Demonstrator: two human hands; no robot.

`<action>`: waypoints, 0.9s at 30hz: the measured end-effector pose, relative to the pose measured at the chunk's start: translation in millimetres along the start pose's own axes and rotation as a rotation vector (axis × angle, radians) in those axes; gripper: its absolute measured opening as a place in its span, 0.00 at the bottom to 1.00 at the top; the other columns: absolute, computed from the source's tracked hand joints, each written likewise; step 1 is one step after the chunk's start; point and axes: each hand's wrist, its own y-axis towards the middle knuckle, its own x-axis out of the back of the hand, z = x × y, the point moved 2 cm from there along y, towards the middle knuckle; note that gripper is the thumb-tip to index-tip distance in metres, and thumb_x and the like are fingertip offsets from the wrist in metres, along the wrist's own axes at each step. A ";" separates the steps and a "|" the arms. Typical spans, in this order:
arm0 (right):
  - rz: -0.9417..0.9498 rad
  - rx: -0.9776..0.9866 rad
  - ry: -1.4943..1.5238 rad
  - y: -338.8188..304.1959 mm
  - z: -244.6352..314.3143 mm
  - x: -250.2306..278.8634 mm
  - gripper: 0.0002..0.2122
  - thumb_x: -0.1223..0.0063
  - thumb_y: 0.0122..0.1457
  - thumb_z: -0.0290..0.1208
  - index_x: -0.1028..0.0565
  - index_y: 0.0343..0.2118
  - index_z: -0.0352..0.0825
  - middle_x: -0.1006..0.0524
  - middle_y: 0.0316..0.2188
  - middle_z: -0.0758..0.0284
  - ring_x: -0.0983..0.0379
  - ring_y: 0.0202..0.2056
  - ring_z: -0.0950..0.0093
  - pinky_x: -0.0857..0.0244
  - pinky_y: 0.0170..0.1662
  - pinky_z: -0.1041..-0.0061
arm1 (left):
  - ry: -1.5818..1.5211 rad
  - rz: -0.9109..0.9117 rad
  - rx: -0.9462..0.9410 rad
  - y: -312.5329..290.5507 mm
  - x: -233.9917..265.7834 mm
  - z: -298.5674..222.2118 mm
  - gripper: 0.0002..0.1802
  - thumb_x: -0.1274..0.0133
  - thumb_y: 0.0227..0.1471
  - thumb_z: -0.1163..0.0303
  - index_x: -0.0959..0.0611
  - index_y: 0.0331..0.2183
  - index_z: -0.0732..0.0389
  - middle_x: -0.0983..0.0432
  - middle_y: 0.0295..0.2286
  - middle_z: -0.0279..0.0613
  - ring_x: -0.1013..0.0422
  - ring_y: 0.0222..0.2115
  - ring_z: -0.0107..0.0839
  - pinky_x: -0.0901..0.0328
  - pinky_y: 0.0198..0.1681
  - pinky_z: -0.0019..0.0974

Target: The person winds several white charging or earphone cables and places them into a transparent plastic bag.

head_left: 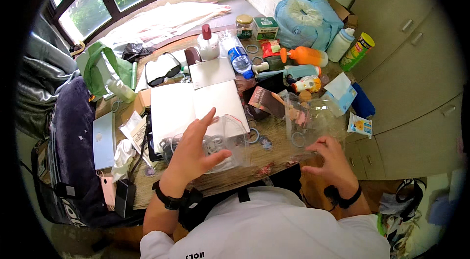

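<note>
My left hand is open, thumb and fingers spread, over the near edge of the table. Under and beside it is a clear plastic box with grey and dark cables inside. My right hand is at the table's right front edge, its fingers curved and apart from the thumb, with nothing visible between them. Just beyond its fingertips stands another clear plastic container, with a light blue ring by its near side. A second blue ring lies between the two containers.
White boards or folders cover the table's middle. Behind them are a water bottle, a red-topped pump bottle and an orange pump bottle. Sunglasses and a green bag are at left, two phones at the left front corner.
</note>
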 end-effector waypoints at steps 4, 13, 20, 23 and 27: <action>-0.006 0.061 -0.059 -2.9 -9.1 -15.0 0.15 0.33 0.43 0.32 0.24 0.36 0.40 0.31 0.38 0.63 0.35 0.44 0.62 0.41 0.48 0.66 | -0.019 0.003 0.099 0.3 -3.0 4.2 0.45 0.35 0.42 0.62 0.37 0.59 0.60 0.28 0.43 0.47 0.33 0.46 0.44 0.40 0.51 0.42; -0.142 0.015 0.030 -0.8 -19.4 -8.9 0.07 0.40 0.45 0.23 0.23 0.29 0.37 0.30 0.31 0.62 0.33 0.38 0.61 0.37 0.40 0.67 | -0.061 -0.073 0.145 -3.1 -10.0 14.0 0.39 0.37 0.43 0.69 0.32 0.57 0.61 0.29 0.32 0.39 0.32 0.36 0.30 0.39 0.47 0.34; -0.348 0.042 -0.060 -0.4 -19.0 25.3 0.08 0.43 0.45 0.21 0.24 0.30 0.36 0.30 0.30 0.61 0.32 0.34 0.60 0.36 0.36 0.65 | -0.097 -0.096 0.133 -6.7 -11.7 22.0 0.41 0.34 0.41 0.67 0.32 0.57 0.60 0.28 0.30 0.40 0.31 0.34 0.34 0.37 0.42 0.35; -0.428 0.017 -0.071 4.2 -18.9 35.1 0.07 0.45 0.45 0.18 0.25 0.29 0.34 0.31 0.29 0.62 0.32 0.32 0.62 0.37 0.34 0.69 | -0.135 -0.097 0.158 -8.8 -12.3 24.1 0.43 0.34 0.41 0.68 0.34 0.58 0.61 0.29 0.29 0.38 0.32 0.33 0.29 0.38 0.43 0.33; -0.548 0.055 -0.029 16.6 -28.6 43.0 0.07 0.49 0.44 0.13 0.28 0.27 0.32 0.32 0.28 0.63 0.32 0.28 0.66 0.38 0.31 0.75 | -0.182 -0.120 0.171 -14.6 -12.9 31.3 0.46 0.34 0.41 0.65 0.36 0.59 0.61 0.27 0.27 0.39 0.30 0.31 0.30 0.36 0.40 0.33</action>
